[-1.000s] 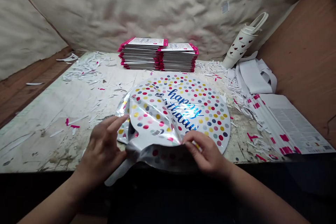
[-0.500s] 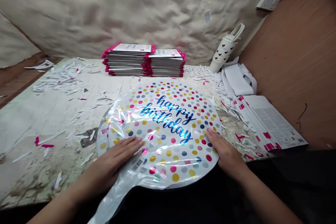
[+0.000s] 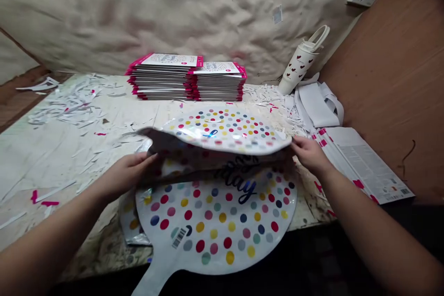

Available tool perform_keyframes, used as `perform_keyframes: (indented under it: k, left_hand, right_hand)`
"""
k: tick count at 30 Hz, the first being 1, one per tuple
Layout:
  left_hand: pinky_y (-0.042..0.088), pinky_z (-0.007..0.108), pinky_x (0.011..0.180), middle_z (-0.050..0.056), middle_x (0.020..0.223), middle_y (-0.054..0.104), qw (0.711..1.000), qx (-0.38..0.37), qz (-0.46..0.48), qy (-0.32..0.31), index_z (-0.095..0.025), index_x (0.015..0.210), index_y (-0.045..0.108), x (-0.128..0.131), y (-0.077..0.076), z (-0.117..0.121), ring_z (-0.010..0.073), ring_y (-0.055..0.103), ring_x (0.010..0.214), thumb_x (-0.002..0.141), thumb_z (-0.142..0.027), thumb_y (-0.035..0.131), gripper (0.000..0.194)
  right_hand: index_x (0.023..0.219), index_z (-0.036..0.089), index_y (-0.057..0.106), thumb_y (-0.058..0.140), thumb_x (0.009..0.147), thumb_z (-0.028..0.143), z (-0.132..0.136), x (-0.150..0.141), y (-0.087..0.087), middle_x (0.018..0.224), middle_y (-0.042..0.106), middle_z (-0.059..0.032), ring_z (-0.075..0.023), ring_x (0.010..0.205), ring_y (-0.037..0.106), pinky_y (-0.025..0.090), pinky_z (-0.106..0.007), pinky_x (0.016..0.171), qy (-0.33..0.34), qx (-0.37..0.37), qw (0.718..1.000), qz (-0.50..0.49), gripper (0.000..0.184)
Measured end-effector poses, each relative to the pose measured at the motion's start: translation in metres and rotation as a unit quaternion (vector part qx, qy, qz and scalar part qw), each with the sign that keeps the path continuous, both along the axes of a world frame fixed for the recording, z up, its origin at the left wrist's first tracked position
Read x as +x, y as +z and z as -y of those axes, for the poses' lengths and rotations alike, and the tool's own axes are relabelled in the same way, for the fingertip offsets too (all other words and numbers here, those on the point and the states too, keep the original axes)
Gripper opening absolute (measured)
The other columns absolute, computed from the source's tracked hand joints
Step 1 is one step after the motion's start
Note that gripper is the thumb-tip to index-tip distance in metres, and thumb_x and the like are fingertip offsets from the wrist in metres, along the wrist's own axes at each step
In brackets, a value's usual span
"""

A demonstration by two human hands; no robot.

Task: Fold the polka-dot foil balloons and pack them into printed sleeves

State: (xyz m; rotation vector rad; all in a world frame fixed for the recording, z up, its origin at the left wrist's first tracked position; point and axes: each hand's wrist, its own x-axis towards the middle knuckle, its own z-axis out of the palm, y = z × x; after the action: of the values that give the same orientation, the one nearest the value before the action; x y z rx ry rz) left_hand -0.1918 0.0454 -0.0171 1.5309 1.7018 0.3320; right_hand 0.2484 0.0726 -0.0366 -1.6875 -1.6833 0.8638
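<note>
A flat foil balloon (image 3: 215, 226) with coloured dots, blue lettering and a barcode lies at the table's front edge, its tail towards the lower left. Above it, a dotted foil sheet (image 3: 222, 125) is raised and bent along its near edge, shading part of the lettering. My left hand (image 3: 133, 166) pinches this edge at its left end. At the right end, my right hand (image 3: 308, 150) grips the same edge between thumb and fingers. Another piece of dotted foil (image 3: 130, 222) shows under the balloon's left side. Whether the raised foil is a separate balloon, I cannot tell.
Two stacks of pink-edged packets (image 3: 163, 78) stand at the back. A white tumbler with hearts (image 3: 298, 67) leans at the back right. Paper scraps (image 3: 69, 106) litter the table. Printed white sheets (image 3: 364, 162) and a white paper roll (image 3: 321, 104) lie right.
Both hands lay flat on the balloon before. Now they hold a foil edge and have raised it, and the lettering is mostly covered.
</note>
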Motion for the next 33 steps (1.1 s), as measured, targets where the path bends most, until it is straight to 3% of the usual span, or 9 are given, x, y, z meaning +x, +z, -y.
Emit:
perform_keyframes:
  k: [7, 13, 16, 21, 23, 25, 28, 30, 33]
  left_hand:
    - [0.033, 0.015, 0.047, -0.009, 0.053, 0.047, 0.991, -0.091, 0.093, 0.013, -0.018, 0.078, 0.051, -0.001, 0.014, -0.011, 0.0068, 0.044, 0.05, 0.081, -0.052, 0.045, 0.035]
    - [0.045, 0.037, 0.076, 0.009, 0.096, 0.063, 0.958, 0.134, -0.249, 0.04, -0.016, 0.106, 0.055, 0.007, -0.009, -0.01, 0.0286, 0.057, 0.093, 0.086, -0.047, 0.031, 0.043]
    - [0.033, 0.045, 0.098, 0.016, 0.132, 0.045, 0.916, 0.268, -0.291, -0.066, -0.011, 0.13, 0.041, 0.027, -0.021, 0.006, 0.0312, 0.039, 0.123, 0.089, -0.041, 0.028, 0.053]
    - [0.024, 0.049, 0.105, 0.015, 0.144, 0.029, 0.903, 0.205, -0.299, -0.231, -0.012, 0.137, 0.033, 0.048, -0.041, 0.036, 0.0318, 0.026, 0.132, 0.087, -0.053, 0.03, 0.065]
    - [0.021, 0.056, 0.103, 0.014, 0.147, 0.021, 0.904, 0.189, -0.312, -0.221, -0.017, 0.139, 0.029, 0.051, -0.046, 0.041, 0.0358, 0.018, 0.134, 0.085, -0.058, 0.031, 0.068]
    - [0.017, 0.061, 0.1, 0.012, 0.148, 0.016, 0.903, 0.196, -0.316, -0.215, -0.024, 0.14, 0.025, 0.052, -0.049, 0.041, 0.0388, 0.012, 0.134, 0.084, -0.06, 0.032, 0.067]
    - [0.015, 0.065, 0.098, 0.011, 0.149, 0.016, 0.903, 0.201, -0.318, -0.208, -0.029, 0.14, 0.022, 0.05, -0.052, 0.04, 0.0404, 0.01, 0.134, 0.084, -0.059, 0.031, 0.065]
    - [0.015, 0.067, 0.095, 0.011, 0.149, 0.016, 0.905, 0.194, -0.32, -0.2, -0.032, 0.14, 0.021, 0.047, -0.053, 0.04, 0.0423, 0.01, 0.133, 0.083, -0.061, 0.032, 0.064]
    - [0.016, 0.071, 0.09, 0.012, 0.149, 0.013, 0.911, 0.177, -0.328, -0.177, -0.038, 0.138, 0.024, 0.041, -0.051, 0.039, 0.0477, 0.01, 0.131, 0.078, -0.067, 0.035, 0.067]
  right_hand:
    - [0.071, 0.013, 0.063, 0.07, 0.06, 0.05, -0.032, 0.01, 0.003, 0.07, 0.065, -0.0051, -0.0157, 0.065, 0.058, 0.046, -0.026, 0.058, 0.093, -0.267, 0.953, -0.104, 0.04]
    - [0.07, 0.016, 0.059, 0.062, 0.064, 0.054, -0.036, -0.002, -0.017, 0.061, 0.059, -0.0009, -0.0118, 0.053, 0.05, 0.041, -0.024, 0.049, -0.02, -0.2, 0.978, -0.05, 0.039]
    - [0.07, 0.017, 0.058, 0.058, 0.068, 0.053, -0.046, -0.006, -0.02, 0.06, 0.057, -0.0003, -0.0133, 0.055, 0.05, 0.04, -0.025, 0.05, -0.06, -0.155, 0.986, 0.008, 0.036]
    - [0.101, 0.015, 0.058, 0.06, 0.069, 0.052, -0.053, -0.032, -0.007, 0.094, 0.062, -0.0133, -0.031, 0.093, 0.054, 0.041, -0.041, 0.078, -0.157, -0.031, 0.974, 0.159, 0.049]
    - [0.124, 0.01, 0.044, 0.051, 0.079, 0.051, -0.04, -0.07, -0.002, 0.119, 0.052, -0.022, -0.0364, 0.113, 0.043, 0.032, -0.05, 0.093, -0.12, 0.074, 0.963, 0.232, 0.062]
    - [0.134, 0.004, 0.032, 0.035, 0.088, 0.048, -0.018, -0.119, -0.002, 0.136, 0.036, -0.0246, -0.0356, 0.126, 0.031, 0.021, -0.053, 0.102, 0.069, 0.124, 0.96, 0.241, 0.064]
    - [0.136, 0.021, 0.035, 0.044, 0.079, 0.061, 0.015, -0.165, -0.011, 0.143, 0.033, -0.0022, -0.0243, 0.13, 0.03, 0.02, -0.038, 0.108, 0.271, 0.107, 0.93, 0.222, 0.07]
    - [0.138, 0.022, 0.032, 0.042, 0.078, 0.065, 0.026, -0.151, -0.018, 0.146, 0.028, -0.0003, -0.0226, 0.132, 0.026, 0.016, -0.036, 0.11, 0.299, 0.053, 0.922, 0.239, 0.074]
    - [0.14, 0.008, 0.023, 0.028, 0.089, 0.052, 0.03, -0.078, -0.024, 0.146, 0.022, -0.0161, -0.0318, 0.134, 0.021, 0.015, -0.051, 0.107, 0.166, -0.002, 0.943, 0.29, 0.068]
